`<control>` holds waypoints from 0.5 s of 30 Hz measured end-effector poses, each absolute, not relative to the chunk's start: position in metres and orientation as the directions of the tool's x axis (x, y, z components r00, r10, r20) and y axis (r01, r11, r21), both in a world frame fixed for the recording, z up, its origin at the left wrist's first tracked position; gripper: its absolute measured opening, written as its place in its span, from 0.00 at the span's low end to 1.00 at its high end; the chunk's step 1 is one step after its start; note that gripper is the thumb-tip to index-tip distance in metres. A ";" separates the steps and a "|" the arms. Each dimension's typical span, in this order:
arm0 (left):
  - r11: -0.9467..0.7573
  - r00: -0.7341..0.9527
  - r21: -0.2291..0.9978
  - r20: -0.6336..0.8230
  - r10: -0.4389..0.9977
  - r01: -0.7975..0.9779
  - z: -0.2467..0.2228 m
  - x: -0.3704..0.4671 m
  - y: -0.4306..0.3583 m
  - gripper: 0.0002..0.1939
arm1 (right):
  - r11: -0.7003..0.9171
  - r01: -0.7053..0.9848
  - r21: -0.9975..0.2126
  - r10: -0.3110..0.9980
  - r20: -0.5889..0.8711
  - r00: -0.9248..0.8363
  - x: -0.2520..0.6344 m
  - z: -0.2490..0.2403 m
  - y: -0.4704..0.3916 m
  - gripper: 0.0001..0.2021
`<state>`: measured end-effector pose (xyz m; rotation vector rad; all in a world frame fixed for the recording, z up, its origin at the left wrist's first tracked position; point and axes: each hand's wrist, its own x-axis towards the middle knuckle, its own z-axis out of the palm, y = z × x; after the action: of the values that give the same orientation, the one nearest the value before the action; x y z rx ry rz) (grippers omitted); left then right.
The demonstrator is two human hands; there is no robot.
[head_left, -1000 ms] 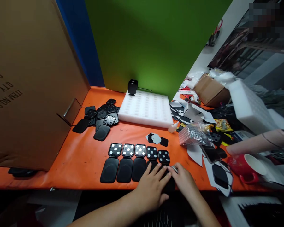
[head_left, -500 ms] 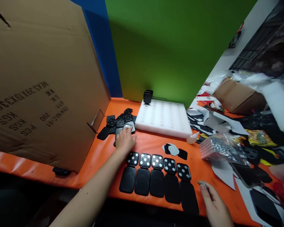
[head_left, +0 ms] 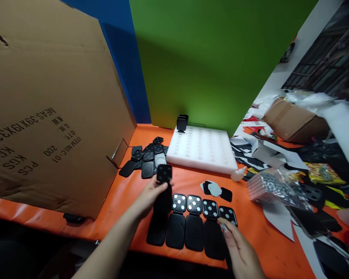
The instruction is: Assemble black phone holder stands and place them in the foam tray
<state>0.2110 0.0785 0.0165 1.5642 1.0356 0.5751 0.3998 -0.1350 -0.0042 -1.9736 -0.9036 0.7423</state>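
My left hand [head_left: 151,194] grips a black hinged piece [head_left: 164,173] with a dotted square top, held above the left end of a row of similar pieces. Several pieces lie in the row, each with a dotted square [head_left: 194,203] above a plain black panel [head_left: 194,233]. My right hand [head_left: 234,240] is over the right end of the row, fingers pinched together; a small light thing shows at the fingertips, too small to name. A pile of black pieces [head_left: 147,157] lies behind my left hand.
A white foam block [head_left: 202,149] sits at the back, a black piece [head_left: 182,123] standing on it. Left is a large cardboard box [head_left: 55,77]. Thin black and white pieces [head_left: 214,188] lie mid-table. Right are a plastic bag of small parts [head_left: 275,188] and a small bottle [head_left: 237,174].
My left hand has lifted a black hinged piece from the pile and brought it toward the row. My right hand has moved left, over the row's right end.
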 end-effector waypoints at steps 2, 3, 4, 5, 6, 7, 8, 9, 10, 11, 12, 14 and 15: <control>0.085 0.611 0.973 -0.202 0.765 0.215 0.019 0.225 0.041 0.18 | -0.358 0.382 -0.852 0.845 -0.122 0.520 0.386 0.015 -0.120 0.15; 0.133 0.674 0.981 -0.195 0.713 0.143 0.020 0.232 0.024 0.18 | -0.319 0.419 -0.850 0.872 -0.091 0.480 0.381 0.023 -0.112 0.14; 0.124 0.714 0.987 -0.160 0.681 0.102 0.021 0.239 0.009 0.18 | -0.278 0.456 -0.846 0.896 -0.057 0.441 0.378 0.029 -0.106 0.12; 0.078 0.740 0.994 -0.113 0.663 0.082 0.022 0.244 -0.003 0.20 | -0.240 0.489 -0.839 0.912 -0.021 0.410 0.376 0.034 -0.101 0.11; -0.005 0.753 0.996 -0.065 0.655 0.091 0.023 0.247 -0.013 0.22 | -0.213 0.520 -0.827 0.918 0.013 0.396 0.375 0.038 -0.098 0.11; -0.113 0.757 0.986 -0.022 0.654 0.126 0.024 0.250 -0.020 0.23 | -0.207 0.548 -0.811 0.918 0.034 0.396 0.376 0.040 -0.096 0.11; -0.218 0.762 0.961 0.013 0.648 0.169 0.024 0.251 -0.025 0.24 | -0.216 0.576 -0.788 0.916 0.042 0.400 0.377 0.042 -0.096 0.11; -0.304 0.770 0.930 0.037 0.636 0.206 0.023 0.252 -0.028 0.25 | -0.231 0.607 -0.761 0.917 0.039 0.398 0.379 0.043 -0.097 0.11; -0.369 0.783 0.900 0.053 0.620 0.231 0.021 0.252 -0.031 0.26 | -0.248 0.637 -0.730 0.920 0.030 0.391 0.380 0.044 -0.099 0.11; -0.419 0.798 0.874 0.062 0.600 0.247 0.018 0.251 -0.033 0.28 | -0.263 0.665 -0.699 0.923 0.017 0.384 0.382 0.045 -0.102 0.11; -0.458 0.810 0.851 0.068 0.583 0.258 0.015 0.250 -0.035 0.29 | -0.276 0.688 -0.671 0.926 0.007 0.378 0.382 0.046 -0.105 0.12; -0.492 0.817 0.823 0.060 0.574 0.285 0.005 0.250 -0.038 0.28 | -0.281 0.716 -0.639 0.931 0.000 0.366 0.383 0.047 -0.110 0.12; -0.485 0.808 0.820 0.049 0.587 0.303 0.000 0.251 -0.039 0.27 | -0.274 0.722 -0.635 0.935 0.001 0.355 0.383 0.047 -0.112 0.11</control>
<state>0.2515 -0.0389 0.0000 2.1072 0.6552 0.4087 0.3830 -0.1118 0.0474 -2.0797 -1.4348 0.5132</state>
